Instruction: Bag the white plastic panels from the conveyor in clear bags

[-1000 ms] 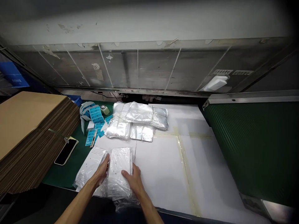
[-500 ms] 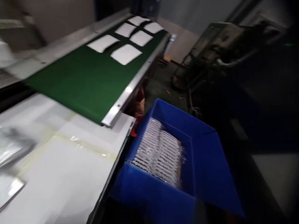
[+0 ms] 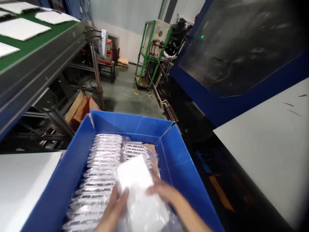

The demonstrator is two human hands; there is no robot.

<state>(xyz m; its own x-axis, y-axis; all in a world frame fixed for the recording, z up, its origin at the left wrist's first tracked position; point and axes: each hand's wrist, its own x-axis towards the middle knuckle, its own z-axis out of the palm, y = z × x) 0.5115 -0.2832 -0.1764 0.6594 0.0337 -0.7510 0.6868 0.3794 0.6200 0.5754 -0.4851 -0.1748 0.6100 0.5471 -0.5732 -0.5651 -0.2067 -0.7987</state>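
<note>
A white flat panel in a clear plastic bag is between my two hands, tilted over the open blue box. My left hand grips its left edge, with the thumb on its face. From the right, my right hand holds it, thumb over the front and the other fingers partly hidden behind. Motion blurs both hands a little. Below them in the box stands a long row of bagged white panels on edge. A shorter second row is partly hidden behind the held panel.
A green conveyor belt carrying several white sheets runs along the upper left. A white tabletop borders the box on the left. To the right stands a dark blue machine; a green-framed cart is farther back.
My view has swung right and down to the blue box. Both hands have come into view, holding a bagged white panel over it. The conveyor has shifted to the upper left of the view.
</note>
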